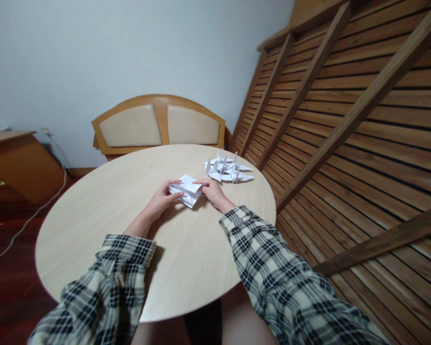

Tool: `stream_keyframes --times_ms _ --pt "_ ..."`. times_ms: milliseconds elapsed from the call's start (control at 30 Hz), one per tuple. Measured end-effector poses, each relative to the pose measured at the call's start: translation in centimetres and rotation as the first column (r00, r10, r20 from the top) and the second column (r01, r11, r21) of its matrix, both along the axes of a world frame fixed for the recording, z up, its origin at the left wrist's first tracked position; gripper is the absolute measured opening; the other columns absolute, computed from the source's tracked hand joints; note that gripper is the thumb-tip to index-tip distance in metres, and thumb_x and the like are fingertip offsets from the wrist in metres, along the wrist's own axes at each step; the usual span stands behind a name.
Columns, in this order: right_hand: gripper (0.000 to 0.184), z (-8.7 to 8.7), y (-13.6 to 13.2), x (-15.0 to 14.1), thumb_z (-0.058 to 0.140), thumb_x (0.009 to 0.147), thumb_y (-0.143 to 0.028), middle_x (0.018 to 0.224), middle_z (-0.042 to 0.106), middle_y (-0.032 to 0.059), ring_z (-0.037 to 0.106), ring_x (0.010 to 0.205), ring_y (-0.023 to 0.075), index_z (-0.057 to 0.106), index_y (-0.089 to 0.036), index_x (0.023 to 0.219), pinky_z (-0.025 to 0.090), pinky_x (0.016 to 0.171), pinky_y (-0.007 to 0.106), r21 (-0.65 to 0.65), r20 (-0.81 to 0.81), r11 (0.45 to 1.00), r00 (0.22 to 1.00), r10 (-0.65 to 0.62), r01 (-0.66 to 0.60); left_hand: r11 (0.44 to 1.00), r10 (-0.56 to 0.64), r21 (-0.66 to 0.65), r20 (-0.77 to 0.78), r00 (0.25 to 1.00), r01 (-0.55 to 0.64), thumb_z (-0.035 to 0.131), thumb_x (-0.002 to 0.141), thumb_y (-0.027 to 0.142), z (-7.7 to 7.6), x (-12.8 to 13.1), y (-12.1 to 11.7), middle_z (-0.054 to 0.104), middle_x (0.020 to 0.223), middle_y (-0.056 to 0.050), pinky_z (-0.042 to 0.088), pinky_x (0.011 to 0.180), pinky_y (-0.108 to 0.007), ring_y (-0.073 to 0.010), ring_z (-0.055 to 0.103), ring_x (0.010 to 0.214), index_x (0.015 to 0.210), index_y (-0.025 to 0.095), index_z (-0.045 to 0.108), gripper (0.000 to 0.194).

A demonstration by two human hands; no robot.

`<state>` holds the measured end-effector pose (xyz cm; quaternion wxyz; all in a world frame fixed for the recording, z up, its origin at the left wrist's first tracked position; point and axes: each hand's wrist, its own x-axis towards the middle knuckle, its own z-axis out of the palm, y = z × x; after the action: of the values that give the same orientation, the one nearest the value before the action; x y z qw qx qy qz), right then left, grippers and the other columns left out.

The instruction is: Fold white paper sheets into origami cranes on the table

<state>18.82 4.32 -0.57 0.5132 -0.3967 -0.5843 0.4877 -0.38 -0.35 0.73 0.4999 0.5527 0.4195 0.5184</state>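
A partly folded sheet of white paper (190, 197), with creases and a raised flap, is between my two hands just above the round table. My left hand (162, 200) grips its left side, the thumb on top and the fingers behind the edge. On the right side, my right hand (214, 192) pinches a corner of the flap between thumb and fingers. Several white folded paper cranes (228, 167) stand close together on the table, beyond my right hand.
The round, light wooden table (104, 211) lies under my hands. A headboard with cream panels (129, 125) stands behind it. Slatted wooden boards (345, 129) lean along the right. At left are a wooden desk (21, 163) and a white cable (32, 218) on the floor.
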Motion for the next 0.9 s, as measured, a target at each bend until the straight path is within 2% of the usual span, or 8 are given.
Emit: stream_keyframes --times_ms 67,133,267,367,500,633,733,900 --pt "0.044 0.01 -0.06 0.16 0.047 0.064 0.005 0.094 0.071 0.0021 0.06 0.09 0.0184 0.076 -0.025 0.08 0.045 0.093 0.038 0.053 0.033 0.998 0.999 -0.017 0.015 0.999 0.015 0.029 -0.058 0.998 -0.014 0.074 0.063 0.018 -0.18 -0.22 0.17 0.066 0.092 -0.004 0.05 0.071 -0.026 -0.0152 0.061 0.08 0.105 0.019 0.065 0.042" --pt "0.046 0.0 -0.13 0.31 0.049 0.062 0.006 0.096 0.069 0.0019 0.059 0.095 0.0191 0.076 -0.025 0.081 0.042 0.099 0.04 0.14 0.087 0.99 0.996 -0.035 0.023 0.993 0.082 0.095 -0.147 0.986 -0.068 0.069 0.061 0.012 -0.3 -0.37 0.41 0.067 0.089 -0.004 0.048 0.067 -0.025 -0.0149 0.06 0.076 0.097 0.018 0.069 0.037" --pt "0.048 -0.12 -0.16 0.38 0.051 0.062 0.008 0.095 0.065 0.0028 0.057 0.094 0.0192 0.076 -0.025 0.087 0.04 0.101 0.041 0.239 0.187 0.971 0.982 -0.029 -0.017 0.972 0.176 0.197 -0.247 0.953 -0.129 0.059 0.058 0.007 -0.12 -0.43 0.6 0.071 0.091 -0.006 0.048 0.07 -0.029 -0.0191 0.061 0.078 0.091 0.018 0.073 0.037" --pt "0.045 -0.2 -0.13 0.27 0.054 0.064 0.007 0.095 0.065 0.0036 0.058 0.093 0.0186 0.076 -0.025 0.087 0.041 0.1 0.04 0.24 0.215 0.97 0.976 -0.017 -0.036 0.971 0.194 0.191 -0.258 0.946 -0.147 0.058 0.059 0.008 0.14 -0.39 0.46 0.073 0.091 -0.008 0.048 0.072 -0.031 -0.0214 0.062 0.08 0.089 0.017 0.076 0.036" --pt "0.032 -0.19 -0.13 0.16 0.059 0.072 0.0 0.099 0.069 0.0055 0.061 0.093 0.018 0.076 -0.021 0.09 0.044 0.094 0.037 0.187 0.176 0.982 0.984 -0.004 -0.03 0.972 0.203 0.166 -0.227 0.952 -0.167 0.063 0.066 0.018 0.24 -0.32 0.31 0.072 0.088 -0.011 0.045 0.064 -0.028 -0.0197 0.06 0.074 0.09 0.014 0.077 0.027" --pt "0.017 -0.22 0.01 0.1 0.063 0.079 -0.015 0.095 0.072 0.0068 0.062 0.084 0.0164 0.075 -0.017 0.09 0.047 0.083 0.033 0.111 0.135 0.991 0.989 0.056 -0.071 0.975 0.205 0.12 -0.193 0.959 -0.185 0.064 0.071 0.028 0.23 -0.13 0.3 0.066 0.071 -0.007 0.04 0.056 -0.026 -0.0155 0.053 0.062 0.085 0.011 0.074 0.024" --pt "0.017 -0.33 0.18 0.03 0.061 0.081 -0.018 0.088 0.072 0.0061 0.06 0.075 0.0147 0.075 -0.014 0.09 0.046 0.074 0.029 0.131 0.151 0.989 0.987 0.053 -0.073 0.973 0.223 0.107 -0.186 0.957 -0.205 0.063 0.072 0.032 0.12 -0.05 0.41 0.06 0.064 -0.003 0.037 0.053 -0.025 -0.0132 0.048 0.057 0.08 0.011 0.07 0.023" --pt "0.019 -0.35 -0.04 -0.13 0.058 0.083 -0.019 0.087 0.072 0.0053 0.06 0.076 0.0144 0.074 -0.014 0.092 0.044 0.072 0.027 0.202 0.205 0.979 0.979 -0.001 -0.041 0.963 0.257 0.139 -0.213 0.943 -0.231 0.06 0.072 0.033 -0.33 -0.18 0.74 0.056 0.061 -0.002 0.036 0.052 -0.025 -0.0136 0.047 0.056 0.078 0.013 0.067 0.022"
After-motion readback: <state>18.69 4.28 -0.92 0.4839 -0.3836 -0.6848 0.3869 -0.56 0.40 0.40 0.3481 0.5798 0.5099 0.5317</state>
